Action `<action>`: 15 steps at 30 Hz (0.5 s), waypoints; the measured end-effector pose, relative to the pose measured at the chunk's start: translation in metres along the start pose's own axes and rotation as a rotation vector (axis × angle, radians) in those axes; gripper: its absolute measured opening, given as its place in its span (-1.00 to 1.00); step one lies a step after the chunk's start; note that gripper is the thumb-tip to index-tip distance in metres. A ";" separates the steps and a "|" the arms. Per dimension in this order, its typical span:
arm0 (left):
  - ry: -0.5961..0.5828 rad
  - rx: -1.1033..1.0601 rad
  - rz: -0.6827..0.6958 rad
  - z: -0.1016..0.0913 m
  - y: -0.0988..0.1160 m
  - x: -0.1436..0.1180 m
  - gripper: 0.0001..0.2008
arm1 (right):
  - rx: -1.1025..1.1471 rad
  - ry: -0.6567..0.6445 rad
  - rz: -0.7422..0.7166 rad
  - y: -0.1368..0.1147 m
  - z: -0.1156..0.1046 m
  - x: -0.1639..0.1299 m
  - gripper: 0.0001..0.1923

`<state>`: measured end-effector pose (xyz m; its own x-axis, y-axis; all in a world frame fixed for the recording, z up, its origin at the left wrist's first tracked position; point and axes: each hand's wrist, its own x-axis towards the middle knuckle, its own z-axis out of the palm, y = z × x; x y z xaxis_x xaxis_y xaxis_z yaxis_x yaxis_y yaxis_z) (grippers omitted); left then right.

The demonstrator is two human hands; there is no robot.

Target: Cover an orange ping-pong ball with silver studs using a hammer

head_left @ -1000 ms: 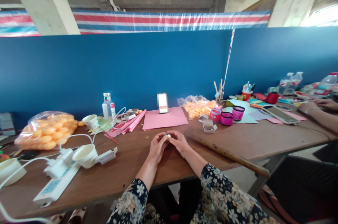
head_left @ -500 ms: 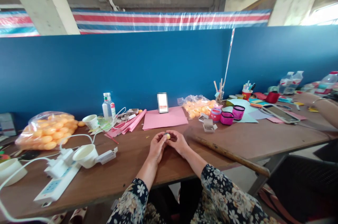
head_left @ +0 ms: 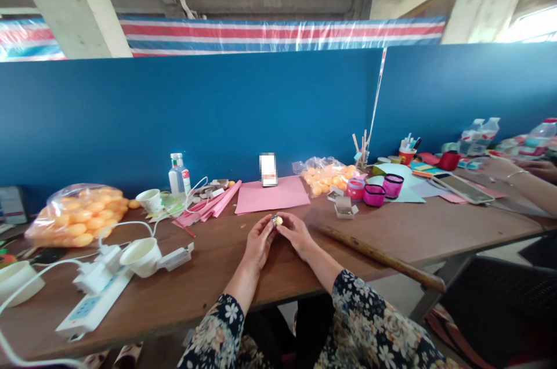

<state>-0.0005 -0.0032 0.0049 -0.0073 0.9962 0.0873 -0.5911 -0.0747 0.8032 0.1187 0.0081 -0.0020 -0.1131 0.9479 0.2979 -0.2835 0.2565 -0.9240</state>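
Note:
My left hand (head_left: 257, 241) and my right hand (head_left: 296, 234) meet over the middle of the brown table (head_left: 209, 276). Their fingertips pinch a small yellowish ball-like object (head_left: 277, 220) between them, held just above the wood. Both forearms wear dark floral sleeves. A pink paper sheet (head_left: 270, 194) lies just beyond the hands, with a small upright phone (head_left: 268, 169) standing on its far edge.
A bag of orange balls (head_left: 76, 213) lies far left, another bag (head_left: 327, 174) behind right. White cups (head_left: 141, 256), a power strip (head_left: 89, 302), a bottle (head_left: 178, 174), pink tape rolls (head_left: 374, 194) and a wooden stick (head_left: 378, 255) are around. Another person's arm (head_left: 522, 183) reaches in at right.
My fingers have turned the small object slightly and lifted it a little. The other person's arm at right has shifted back and up along the table.

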 end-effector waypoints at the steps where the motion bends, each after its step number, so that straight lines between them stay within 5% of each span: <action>1: -0.004 0.004 -0.001 0.000 0.000 0.000 -0.68 | -0.002 -0.004 -0.002 0.000 0.000 0.000 -0.59; 15: -0.024 0.030 0.009 -0.001 -0.003 0.001 -0.67 | -0.007 -0.041 -0.028 0.002 0.000 0.003 -0.57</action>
<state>0.0002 -0.0023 0.0022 0.0071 0.9940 0.1089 -0.5669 -0.0857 0.8193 0.1179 0.0111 -0.0035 -0.1447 0.9318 0.3330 -0.2801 0.2842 -0.9169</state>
